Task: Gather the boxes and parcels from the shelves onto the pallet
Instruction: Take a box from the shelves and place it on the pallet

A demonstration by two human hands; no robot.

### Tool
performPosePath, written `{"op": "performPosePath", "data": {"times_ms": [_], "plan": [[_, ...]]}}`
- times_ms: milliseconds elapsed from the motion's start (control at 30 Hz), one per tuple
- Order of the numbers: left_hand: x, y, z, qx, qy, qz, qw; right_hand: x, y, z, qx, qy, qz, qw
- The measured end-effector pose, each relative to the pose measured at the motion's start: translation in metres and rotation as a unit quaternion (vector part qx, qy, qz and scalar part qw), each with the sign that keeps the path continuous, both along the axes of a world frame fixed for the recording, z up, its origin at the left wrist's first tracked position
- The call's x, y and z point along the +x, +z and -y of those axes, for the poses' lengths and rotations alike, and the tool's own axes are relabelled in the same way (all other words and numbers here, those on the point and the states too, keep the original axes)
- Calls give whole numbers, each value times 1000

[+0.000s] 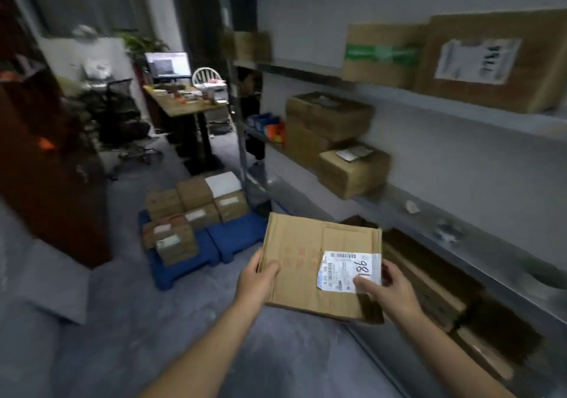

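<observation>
I hold a flat brown cardboard box (310, 256) with a white shipping label in front of me, above the floor. My left hand (260, 278) grips its left edge, thumb on top. My right hand (388, 285) grips its right near corner, thumb on the label. Ahead on the floor lies the blue pallet (236, 238), bearing several brown boxes (196, 210) on its left and back part. The metal shelves (429, 213) run along my right with more cardboard boxes (352, 170) on each level.
A desk (184, 106) with a monitor, a white chair and an office chair stand beyond the pallet. A dark red cabinet (52, 182) stands to the left. Grey floor stretches between me and the pallet. Boxes (441, 293) fill the lowest shelf beside my right arm.
</observation>
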State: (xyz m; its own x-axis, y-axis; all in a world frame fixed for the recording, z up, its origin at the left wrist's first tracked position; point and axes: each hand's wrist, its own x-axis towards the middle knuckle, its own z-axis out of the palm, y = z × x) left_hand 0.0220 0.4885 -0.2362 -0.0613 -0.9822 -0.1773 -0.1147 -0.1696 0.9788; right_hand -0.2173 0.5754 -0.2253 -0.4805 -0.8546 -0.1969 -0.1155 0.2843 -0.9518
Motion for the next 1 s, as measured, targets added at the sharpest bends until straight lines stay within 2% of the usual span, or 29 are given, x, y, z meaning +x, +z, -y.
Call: {"op": "performPosePath", "data": {"times_ms": [167, 367, 600, 833, 1000], "plan": [[91, -17, 67, 24, 71, -19, 997, 82, -3, 107, -14, 82, 6, 996], [157, -32, 153, 45, 142, 31, 988, 144, -19, 218, 22, 166, 39, 985], [155, -42, 272, 53, 178, 49, 981, 139, -49, 376, 19, 225, 42, 973], [147, -33, 395, 39, 222, 105, 969, 136, -59, 542, 37, 278, 59, 958], [163, -43, 472, 78, 245, 136, 957, 156, -64, 637, 40, 305, 51, 950]]}}
